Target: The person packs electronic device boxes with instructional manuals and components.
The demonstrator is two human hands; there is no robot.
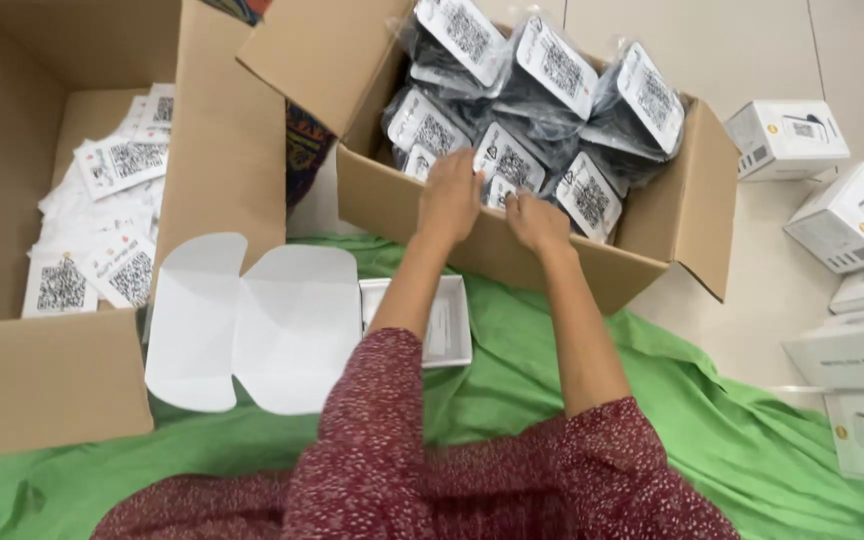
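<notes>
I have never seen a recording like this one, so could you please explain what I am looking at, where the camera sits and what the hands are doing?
There is no machine here: a person wears the camera on the head, so you look down along their own arms in dark red patterned sleeves. Both hands reach into a cardboard box full of black packets in clear bags with white code labels. The left hand and the right hand rest on the front packets; whether either grips one is hard to tell. Below lies a green cloth with an open white carton on it. A second cardboard box on the left holds white paper slips. Closed white boxes stand on the floor at right.
</notes>
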